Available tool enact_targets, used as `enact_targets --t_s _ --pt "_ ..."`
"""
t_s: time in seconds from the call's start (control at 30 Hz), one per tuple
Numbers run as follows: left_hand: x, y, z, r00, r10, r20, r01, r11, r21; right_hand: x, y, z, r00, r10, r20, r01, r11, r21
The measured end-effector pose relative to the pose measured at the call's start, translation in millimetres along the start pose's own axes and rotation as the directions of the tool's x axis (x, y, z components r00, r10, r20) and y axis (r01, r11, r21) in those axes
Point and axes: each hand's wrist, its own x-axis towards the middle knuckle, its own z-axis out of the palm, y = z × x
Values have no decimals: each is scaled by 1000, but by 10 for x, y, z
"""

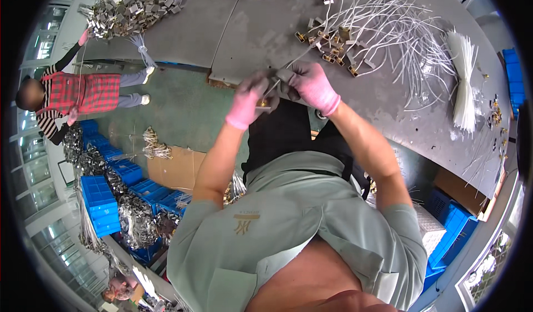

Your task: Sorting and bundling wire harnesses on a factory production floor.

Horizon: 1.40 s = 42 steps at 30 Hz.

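Observation:
Both hands wear pink gloves with dark grey fingers and meet just off the table's near edge. My left hand (pixel 250 98) is closed around a small metal part (pixel 264 103) with a brass-coloured piece on it; the fingers cover much of it. Close beside it, my right hand (pixel 312 84) is closed in a pinch, and what lies between its fingertips is mostly hidden. A thin white wire (pixel 277 85) shows between the two hands. Beyond the right hand lies a pile of small metal parts (pixel 336 48) with long white wires (pixel 383 26) fanning out.
On the grey table (pixel 255 34) sit a white wire bundle (pixel 462 81) at right and a heap of metal parts (pixel 136 6) at far left. A co-worker in a red checked apron (pixel 91 92) stands at left. Blue crates (pixel 100 204) and cardboard (pixel 175 167) occupy the floor.

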Motion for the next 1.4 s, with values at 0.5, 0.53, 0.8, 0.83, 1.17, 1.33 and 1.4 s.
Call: enact_targets --t_s 0.5,0.53,0.8,0.83,1.17,1.33,1.4 --pt "2188 335 717 963 258 79 -146 253 956 -154 190 -1994 518 -220 -827 104 975 -195" --pt "2384 306 728 975 223 10 -57 203 977 -114 364 -2108 476 -198 -857 141 979 -148" --pt "3004 -84 1000 984 -131 117 -58 385 921 363 375 -1892 703 3 -711 238 942 239" --pt "3038 -92 894 976 -195 98 15 506 862 365 335 -1852 755 46 -655 196 936 291" --pt "2505 79 1014 884 -458 91 236 607 759 413 36 -1357 935 -130 -330 -65 852 -520" --pt "2401 232 992 970 -234 59 137 734 665 163 -261 -1105 951 -154 -267 -118 617 -778" --pt "2355 313 1007 975 -202 97 81 721 688 21 -300 -1161 925 -310 -219 69 705 -706"
